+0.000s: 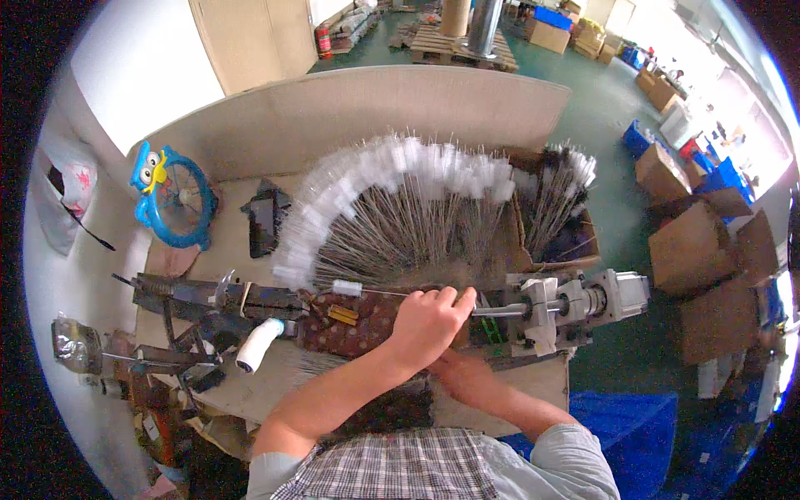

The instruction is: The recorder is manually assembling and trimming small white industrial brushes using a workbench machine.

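Note:
My left hand [423, 327] is closed around the thin wire stem of a small white-bristled brush [347, 288], whose head points left over a brown spotted work surface [379, 313]. Just to the right is a machine with a metal shaft [504, 311] and grey clamp blocks, its shaft end close to my left fingers. My right hand [452, 367] lies below and behind the left one, with its fingers mostly hidden. A large fan of similar white brushes [408, 162] with long wire stems spreads along the far side of the bench. Two short brass-coloured pieces [342, 315] sit on the brown surface.
A box of dark and white brushes [562, 237] stands far right. Left are a blue toy-shaped fan [177, 196], a black phone [262, 223] and a white nozzle [260, 344]. A board [358, 112] edges the bench behind. Cardboard boxes [687, 237] stand on the floor to the right.

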`<action>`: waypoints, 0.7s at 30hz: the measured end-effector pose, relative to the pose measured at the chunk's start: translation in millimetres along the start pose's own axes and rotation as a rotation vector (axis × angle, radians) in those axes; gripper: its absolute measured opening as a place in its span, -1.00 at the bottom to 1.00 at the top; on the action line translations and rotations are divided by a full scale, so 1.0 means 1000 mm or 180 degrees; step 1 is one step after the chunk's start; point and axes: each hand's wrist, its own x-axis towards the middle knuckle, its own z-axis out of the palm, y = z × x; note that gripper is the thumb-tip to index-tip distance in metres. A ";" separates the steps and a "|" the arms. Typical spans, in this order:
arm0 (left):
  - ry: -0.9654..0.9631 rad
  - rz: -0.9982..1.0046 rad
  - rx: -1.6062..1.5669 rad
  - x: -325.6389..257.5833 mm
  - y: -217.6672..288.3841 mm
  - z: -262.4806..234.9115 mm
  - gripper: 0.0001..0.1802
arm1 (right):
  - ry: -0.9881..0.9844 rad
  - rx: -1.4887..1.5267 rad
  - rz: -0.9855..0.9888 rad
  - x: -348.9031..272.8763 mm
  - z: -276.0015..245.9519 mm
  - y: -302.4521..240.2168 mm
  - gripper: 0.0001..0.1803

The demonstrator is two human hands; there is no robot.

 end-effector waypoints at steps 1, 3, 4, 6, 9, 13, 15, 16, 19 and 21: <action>-0.0025 0.0206 0.0214 0.006 0.001 -0.002 -0.79 | 0.0021 0.0110 -0.0025 0.000 0.000 0.004 -0.75; -0.0148 0.0265 0.0486 0.015 -0.001 -0.001 -0.82 | 0.0065 0.0262 -0.0092 0.002 0.000 0.007 -0.74; -0.0233 0.0331 0.0705 0.020 -0.004 -0.001 -0.85 | 0.0000 0.0234 0.0034 0.002 -0.001 0.006 -0.74; -0.0235 0.0169 0.1076 0.033 -0.018 0.005 -0.97 | -0.0041 0.0223 0.0133 0.004 -0.006 -0.002 -0.75; -0.0439 0.0334 0.1309 0.040 -0.076 0.022 -0.97 | -0.0277 0.0137 0.0447 0.014 -0.007 -0.022 -0.76; 0.0144 0.0065 0.0644 0.027 -0.081 0.024 -0.82 | 0.0141 -0.0072 0.0351 0.000 -0.010 -0.004 -0.79; 0.0395 0.0253 0.0153 0.020 -0.061 0.003 -0.73 | 0.0205 -0.0327 0.0297 -0.016 -0.022 -0.001 -0.86; 0.0392 0.0263 0.0003 0.010 -0.058 -0.004 -0.73 | 0.0122 -0.0495 0.0261 -0.016 -0.022 0.004 -0.89; 0.1036 0.0233 0.0325 -0.037 -0.045 -0.069 -0.78 | 0.0746 -0.0679 -0.0666 0.008 -0.033 -0.001 -0.89; 0.1334 0.0157 0.0249 -0.075 -0.040 -0.092 -0.77 | 0.0780 -0.1473 -0.0598 0.011 -0.063 -0.010 -0.88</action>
